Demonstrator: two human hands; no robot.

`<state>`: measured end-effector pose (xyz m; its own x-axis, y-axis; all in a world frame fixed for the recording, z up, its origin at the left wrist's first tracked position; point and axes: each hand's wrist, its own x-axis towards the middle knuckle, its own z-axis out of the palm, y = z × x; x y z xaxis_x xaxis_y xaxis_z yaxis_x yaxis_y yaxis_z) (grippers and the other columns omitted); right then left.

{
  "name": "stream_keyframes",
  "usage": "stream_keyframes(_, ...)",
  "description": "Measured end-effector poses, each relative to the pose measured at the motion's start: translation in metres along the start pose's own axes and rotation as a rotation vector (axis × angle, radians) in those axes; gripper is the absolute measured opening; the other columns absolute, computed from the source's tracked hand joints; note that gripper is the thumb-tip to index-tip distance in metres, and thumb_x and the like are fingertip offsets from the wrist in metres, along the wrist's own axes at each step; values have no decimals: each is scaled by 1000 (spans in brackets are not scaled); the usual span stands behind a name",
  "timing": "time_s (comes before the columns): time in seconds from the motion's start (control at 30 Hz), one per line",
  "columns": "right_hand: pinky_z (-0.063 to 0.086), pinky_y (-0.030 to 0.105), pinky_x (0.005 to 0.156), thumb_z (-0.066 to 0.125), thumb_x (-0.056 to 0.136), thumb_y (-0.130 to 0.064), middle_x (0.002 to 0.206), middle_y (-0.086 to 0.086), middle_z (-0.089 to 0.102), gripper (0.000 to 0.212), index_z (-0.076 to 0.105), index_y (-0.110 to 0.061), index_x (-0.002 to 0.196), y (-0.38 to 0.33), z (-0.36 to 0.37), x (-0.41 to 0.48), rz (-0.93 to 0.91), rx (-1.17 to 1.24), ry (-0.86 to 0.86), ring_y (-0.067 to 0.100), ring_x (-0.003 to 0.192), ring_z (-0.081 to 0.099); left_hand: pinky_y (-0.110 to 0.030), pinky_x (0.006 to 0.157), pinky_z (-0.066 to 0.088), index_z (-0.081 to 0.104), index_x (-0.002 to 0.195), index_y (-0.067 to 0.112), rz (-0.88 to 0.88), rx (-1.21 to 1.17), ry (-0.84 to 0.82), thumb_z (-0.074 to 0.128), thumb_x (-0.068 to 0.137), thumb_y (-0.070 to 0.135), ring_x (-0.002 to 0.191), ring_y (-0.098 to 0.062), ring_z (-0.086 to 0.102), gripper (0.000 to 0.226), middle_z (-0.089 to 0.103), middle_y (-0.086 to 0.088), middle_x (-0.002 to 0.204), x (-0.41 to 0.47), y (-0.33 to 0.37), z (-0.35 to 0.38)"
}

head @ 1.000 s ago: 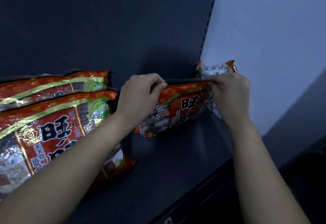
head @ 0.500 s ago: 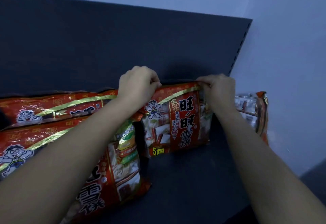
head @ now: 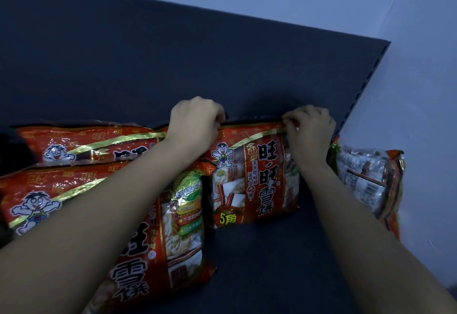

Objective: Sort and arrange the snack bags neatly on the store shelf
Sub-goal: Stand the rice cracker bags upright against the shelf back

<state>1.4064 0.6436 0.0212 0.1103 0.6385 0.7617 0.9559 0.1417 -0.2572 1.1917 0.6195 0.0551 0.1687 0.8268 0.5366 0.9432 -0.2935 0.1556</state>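
A small red snack bag (head: pixel 257 177) stands upright against the dark back panel of the shelf. My left hand (head: pixel 195 120) pinches its top left corner and my right hand (head: pixel 309 128) pinches its top right corner. To its left a large red snack bag (head: pixel 81 143) leans on the back panel, and a second large red bag (head: pixel 178 227) stands in front of that one, partly hidden by my left forearm. Beyond the shelf's right end a clear and orange snack bag (head: pixel 371 177) sits edge-on against the wall.
The dark shelf board (head: pixel 267 264) runs in front of the bags. The dark back panel (head: pixel 173 66) rises behind them and ends at a slotted upright (head: pixel 358 96). A pale wall (head: pixel 408 91) closes the right side.
The view has risen and tilted, so the bags now show more from above. The small bag has been stood upright against the back panel beside the large bags; both hands have kept hold of its top corners.
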Motion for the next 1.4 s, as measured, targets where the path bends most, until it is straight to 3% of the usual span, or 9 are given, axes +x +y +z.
stream_keyframes(0.1, 30, 38, 89, 60, 89, -19, 101, 4, 63, 16, 74, -17, 95, 1, -3, -3, 20, -15, 0, 31, 106, 47, -32, 74, 39, 68, 107, 24, -8, -13, -11, 55, 91, 17, 104, -28, 60, 22, 69, -3, 106, 1, 0, -1)
stream_keyframes(0.3, 36, 42, 90, 54, 88, -6, 122, 12, 52, 33, 57, -10, 120, 2, -10, -17, 78, -18, -129, 31, 112, 46, -34, 81, 40, 62, 115, 19, 22, -10, -44, 56, 91, 25, 106, -29, 56, 26, 67, -7, 106, -3, -1, -9)
stream_keyframes(0.53, 49, 44, 77, 53, 86, -9, 99, 12, 59, 16, 65, -8, 97, 12, -31, -56, 149, -66, -436, 30, 94, 57, -33, 83, 36, 63, 111, 16, 220, -118, 75, 58, 90, 29, 96, -24, 58, 25, 69, 0, 95, -13, 9, -21)
stream_keyframes(0.63, 50, 41, 80, 57, 86, -14, 103, 9, 63, 17, 66, -13, 100, 21, -50, -76, 214, -86, -489, 27, 96, 59, -34, 86, 38, 64, 109, 17, 275, -180, 106, 56, 91, 28, 93, -21, 59, 23, 68, 3, 93, -20, 17, -26)
stream_keyframes(0.8, 45, 28, 81, 59, 85, -8, 108, 5, 68, 24, 66, -12, 107, 46, -85, -112, 427, -68, -388, 23, 100, 61, -33, 92, 34, 60, 114, 23, 357, -230, 34, 48, 94, 36, 93, -15, 59, 27, 68, 9, 97, -40, 48, -17)
stream_keyframes(1.0, 41, 28, 69, 62, 83, -12, 97, 9, 69, 11, 66, -13, 93, 79, -98, -144, 715, -25, -216, 29, 91, 62, -32, 89, 35, 58, 114, 25, 462, -291, -136, 47, 94, 37, 98, -18, 58, 26, 67, 6, 100, -64, 101, 18)
stream_keyframes(1.1, 46, 31, 73, 61, 83, -12, 104, 12, 66, 17, 65, -11, 99, 91, -94, -150, 748, -40, -198, 32, 95, 61, -29, 82, 35, 57, 119, 23, 496, -343, -232, 48, 94, 37, 99, -17, 57, 30, 67, 5, 101, -72, 128, 36)
stream_keyframes(1.23, 45, 41, 92, 64, 81, -15, 128, 16, 48, 39, 59, -11, 120, 107, -86, -158, 717, -117, -245, 34, 114, 48, -30, 84, 38, 57, 118, 20, 486, -381, -353, 48, 95, 37, 98, -16, 57, 29, 67, 3, 103, -78, 157, 63)
stream_keyframes(1.4, 30, 43, 111, 61, 87, -28, 154, 10, 11, 73, 23, -21, 148, 121, -72, -166, 758, -76, -475, 29, 139, 19, -29, 81, 38, 58, 116, 19, 445, -427, -520, 51, 93, 35, 99, -17, 59, 29, 66, 3, 105, -80, 187, 95)
